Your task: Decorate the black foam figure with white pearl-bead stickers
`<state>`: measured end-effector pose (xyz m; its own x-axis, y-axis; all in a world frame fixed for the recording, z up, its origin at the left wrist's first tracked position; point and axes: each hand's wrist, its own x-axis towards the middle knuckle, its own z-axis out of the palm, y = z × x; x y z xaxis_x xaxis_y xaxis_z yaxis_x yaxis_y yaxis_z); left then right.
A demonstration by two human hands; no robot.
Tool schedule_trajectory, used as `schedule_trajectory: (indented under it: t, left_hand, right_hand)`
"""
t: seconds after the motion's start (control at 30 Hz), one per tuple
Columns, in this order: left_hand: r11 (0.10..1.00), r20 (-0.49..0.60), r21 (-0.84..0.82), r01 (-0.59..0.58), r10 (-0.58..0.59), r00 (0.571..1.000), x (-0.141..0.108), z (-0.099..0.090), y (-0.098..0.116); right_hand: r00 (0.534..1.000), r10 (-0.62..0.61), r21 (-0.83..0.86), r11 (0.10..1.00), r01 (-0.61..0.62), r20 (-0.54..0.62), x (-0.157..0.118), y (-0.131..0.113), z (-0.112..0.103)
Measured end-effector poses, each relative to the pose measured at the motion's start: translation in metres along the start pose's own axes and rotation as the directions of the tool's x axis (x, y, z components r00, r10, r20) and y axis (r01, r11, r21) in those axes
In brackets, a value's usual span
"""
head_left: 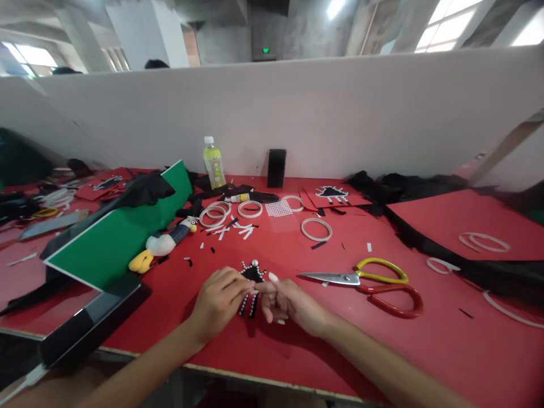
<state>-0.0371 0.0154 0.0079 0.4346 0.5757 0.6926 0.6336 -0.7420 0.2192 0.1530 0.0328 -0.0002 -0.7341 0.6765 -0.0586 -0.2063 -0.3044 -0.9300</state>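
Observation:
Both hands meet over a small black cutout figure [254, 273] edged with pearl-like beads, lying on the red tabletop and partly covered by the fingers. From the left, my left hand [219, 300] has its fingertips pinched together at the tip of the right index finger; whatever they hold is too small or hidden to make out. My right hand [293, 303] is turned partly palm up, its index finger stretched toward the left fingertips, thumb raised apart and other fingers loosely curled. Large scissors [357, 277] with one yellow and one red handle lie to the right, blades pointing at the hands.
A bead sheet [279, 209], white tape rings [317, 229] and paper scraps lie beyond the hands. A plush bird [164, 245] rests against a green board [123, 241] at left. Farther back are a drink bottle [214, 164], a black box [276, 168] and another beaded figure [331, 194].

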Motion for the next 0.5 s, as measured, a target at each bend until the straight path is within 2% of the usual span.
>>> schedule_trajectory:
  t: [0.13, 0.2, 0.27, 0.37, 0.5]
  left_hand:
    - [0.998, 0.012, 0.015, -0.054, 0.054, 0.998, -0.006, -0.003, -0.001]
    - [0.999, 0.003, 0.024, -0.044, 0.044, 0.999, -0.004, -0.002, -0.006]
    - [1.0, -0.015, 0.026, 0.016, -0.016, 1.0, -0.002, -0.001, -0.014]
    - [0.994, 0.004, -0.01, 0.11, -0.109, 0.994, 0.004, 0.002, -0.027]
    - [0.983, 0.068, -0.086, 0.16, -0.155, 0.986, 0.009, 0.007, -0.036]
  right_hand:
    - [0.999, -0.044, -0.246, 0.968, 0.046, 0.011, -0.003, 0.001, 0.005]
    - [0.994, -0.069, -0.308, 0.951, 0.039, -0.086, -0.003, 0.001, 0.008]
    - [0.963, -0.11, -0.289, 0.957, 0.035, -0.247, -0.002, 0.0, 0.008]
    - [0.865, -0.169, -0.224, 0.972, 0.068, -0.473, -0.001, -0.002, 0.0]
    - [0.695, -0.219, -0.185, 0.975, 0.125, -0.685, 0.001, -0.003, -0.018]
